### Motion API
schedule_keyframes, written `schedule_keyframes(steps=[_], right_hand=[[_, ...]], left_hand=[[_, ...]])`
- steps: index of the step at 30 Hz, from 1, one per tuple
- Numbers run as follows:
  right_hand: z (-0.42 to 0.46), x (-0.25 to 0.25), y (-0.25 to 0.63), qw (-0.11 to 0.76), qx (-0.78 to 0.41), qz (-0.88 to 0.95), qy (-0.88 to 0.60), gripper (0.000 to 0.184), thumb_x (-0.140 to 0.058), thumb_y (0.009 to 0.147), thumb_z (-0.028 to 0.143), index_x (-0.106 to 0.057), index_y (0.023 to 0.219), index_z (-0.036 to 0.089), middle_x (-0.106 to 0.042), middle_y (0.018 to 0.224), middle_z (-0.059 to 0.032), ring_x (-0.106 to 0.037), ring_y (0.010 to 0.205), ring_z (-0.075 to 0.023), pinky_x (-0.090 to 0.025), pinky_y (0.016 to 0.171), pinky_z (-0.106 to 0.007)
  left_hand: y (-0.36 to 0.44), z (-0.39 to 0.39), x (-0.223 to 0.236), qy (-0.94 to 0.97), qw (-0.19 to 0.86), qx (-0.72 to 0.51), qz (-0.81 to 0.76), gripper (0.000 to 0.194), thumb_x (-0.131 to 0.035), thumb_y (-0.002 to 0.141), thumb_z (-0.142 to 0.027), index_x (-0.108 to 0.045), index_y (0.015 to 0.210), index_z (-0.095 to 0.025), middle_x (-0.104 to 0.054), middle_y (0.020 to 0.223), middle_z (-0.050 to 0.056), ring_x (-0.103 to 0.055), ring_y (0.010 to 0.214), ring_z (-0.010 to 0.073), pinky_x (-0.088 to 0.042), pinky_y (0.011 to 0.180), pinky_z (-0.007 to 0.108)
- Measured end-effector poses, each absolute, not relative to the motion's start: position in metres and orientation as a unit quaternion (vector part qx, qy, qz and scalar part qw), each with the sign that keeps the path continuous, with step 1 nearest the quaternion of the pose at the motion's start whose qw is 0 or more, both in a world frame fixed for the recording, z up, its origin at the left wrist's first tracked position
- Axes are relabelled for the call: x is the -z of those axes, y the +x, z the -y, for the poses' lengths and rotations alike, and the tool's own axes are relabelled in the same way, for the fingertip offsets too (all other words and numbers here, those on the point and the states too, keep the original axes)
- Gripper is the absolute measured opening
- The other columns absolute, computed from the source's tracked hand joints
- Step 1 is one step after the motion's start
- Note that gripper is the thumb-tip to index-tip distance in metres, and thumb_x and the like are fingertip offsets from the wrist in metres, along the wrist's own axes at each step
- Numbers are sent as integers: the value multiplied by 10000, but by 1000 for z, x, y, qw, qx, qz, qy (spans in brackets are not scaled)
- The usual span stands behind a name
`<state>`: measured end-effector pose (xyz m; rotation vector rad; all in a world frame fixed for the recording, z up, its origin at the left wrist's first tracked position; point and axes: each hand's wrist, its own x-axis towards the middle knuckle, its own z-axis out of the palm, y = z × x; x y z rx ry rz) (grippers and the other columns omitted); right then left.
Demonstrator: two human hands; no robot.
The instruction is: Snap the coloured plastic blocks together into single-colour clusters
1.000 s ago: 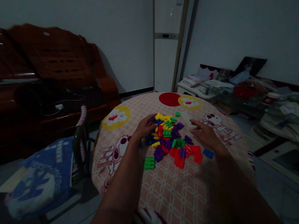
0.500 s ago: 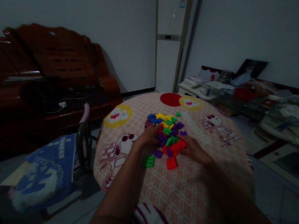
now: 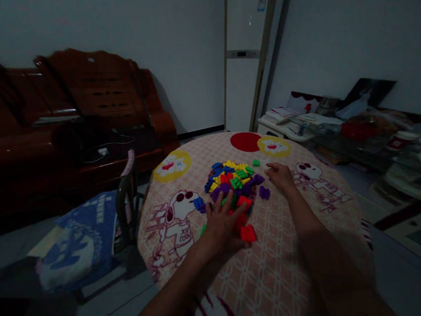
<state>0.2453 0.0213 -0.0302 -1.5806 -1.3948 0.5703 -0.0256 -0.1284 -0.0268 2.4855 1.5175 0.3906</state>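
Observation:
A heap of small plastic toy blocks [image 3: 235,179] in blue, yellow, green, red and purple lies on the round table. My left hand [image 3: 220,224] is spread over the near side of the heap, above red blocks [image 3: 248,233], with nothing visibly gripped; its palm hides part of the pile. Off to the right of the heap, my right hand [image 3: 280,177] has its fingers apart and holds nothing I can see. The closest piece to it is a loose purple block [image 3: 264,192]. A single green block [image 3: 256,163] lies beyond the heap.
A patterned cloth covers the round table [image 3: 281,270]. To the left stands a chair [image 3: 127,205] with a blue cloth on its seat. Behind it is a wooden sofa [image 3: 95,89]. At right, a glass-topped table [image 3: 358,144] carries papers and bags.
My right hand has left the heap and moved right and away from me. My left hand has come nearer and spread over the near red blocks. The view has shifted slightly.

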Motion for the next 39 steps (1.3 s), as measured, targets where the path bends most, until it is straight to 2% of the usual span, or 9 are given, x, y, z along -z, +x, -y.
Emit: schedule_keyframes(steps=[2, 7, 12, 19, 22, 25, 30, 34, 39], right_hand=[[-29, 44, 245, 463, -243, 553, -649, 467, -648, 710, 332, -753, 1120, 136, -765, 911, -91, -712, 837, -236, -577, 806, -390], [-29, 66, 245, 489, -249, 550, -630, 397, -620, 708, 306, -775, 1044, 162, -780, 1054, -101, -722, 966, -244, -554, 920, -394], [-29, 73, 251, 511, -275, 565, -587, 385, -593, 698, 272, -784, 1023, 193, -789, 1044, -74, -724, 992, -248, -550, 944, -418], [-27, 73, 250, 510, -265, 595, -562, 363, -579, 728, 272, -792, 1014, 203, -789, 1061, -62, -717, 1034, -241, -529, 995, -427], [-26, 72, 249, 501, -260, 601, -565, 359, -568, 736, 260, -794, 1007, 197, -787, 1067, -68, -723, 1023, -239, -532, 997, -422], [-27, 72, 249, 500, -257, 601, -567, 354, -563, 741, 260, -795, 999, 191, -791, 1041, -70, -731, 1001, -239, -543, 980, -416], [-29, 72, 249, 513, -266, 590, -564, 352, -561, 744, 257, -796, 999, 194, -795, 1018, -63, -733, 988, -239, -558, 955, -414], [-29, 72, 249, 510, -267, 586, -570, 335, -572, 751, 265, -794, 995, 206, -795, 1017, -61, -732, 1002, -246, -553, 968, -430], [-28, 72, 251, 495, -259, 598, -576, 315, -592, 743, 256, -794, 980, 212, -792, 1038, -58, -722, 1038, -247, -540, 992, -430]], left_hand=[[-17, 137, 39, 818, 82, -130, -555, 1024, -860, 625, -584, -429, 1533, -385, -148, 1706, 138, -77, 1533, 517, -132, 1122, 801], [-26, 108, 49, 788, 55, -153, -594, 690, -665, 866, -529, -470, 1511, -382, -189, 1701, 116, -125, 1541, 470, -126, 1150, 772], [-43, 54, 41, 811, 82, -143, -562, 743, -684, 851, -522, -446, 1530, -336, -184, 1696, 151, -131, 1531, 495, -179, 1115, 800], [-57, -2, 11, 836, 110, -155, -515, 696, -765, 769, -338, -568, 1433, -268, -332, 1632, 135, -305, 1502, 399, -278, 1206, 605], [-64, 2, -8, 823, 107, -151, -538, 748, -780, 750, -348, -543, 1454, -252, -358, 1617, 143, -358, 1479, 390, -333, 1202, 532], [-73, 31, -13, 811, 105, -142, -557, 845, -805, 724, -433, -495, 1491, -266, -362, 1614, 152, -390, 1454, 412, -360, 1180, 554], [-90, 85, 20, 826, 155, -89, -534, 1147, -909, 553, -338, -373, 1566, -301, -235, 1674, 156, -258, 1519, 445, -346, 1190, 568], [-102, 83, 38, 819, 157, -121, -539, 927, -743, 699, -161, -399, 1553, -274, -316, 1645, 148, -309, 1519, 369, -391, 1184, 501], [-109, 44, 35, 811, 134, -165, -545, 654, -486, 820, -81, -524, 1462, -200, -516, 1508, 147, -558, 1343, 277, -448, 1150, 434]])
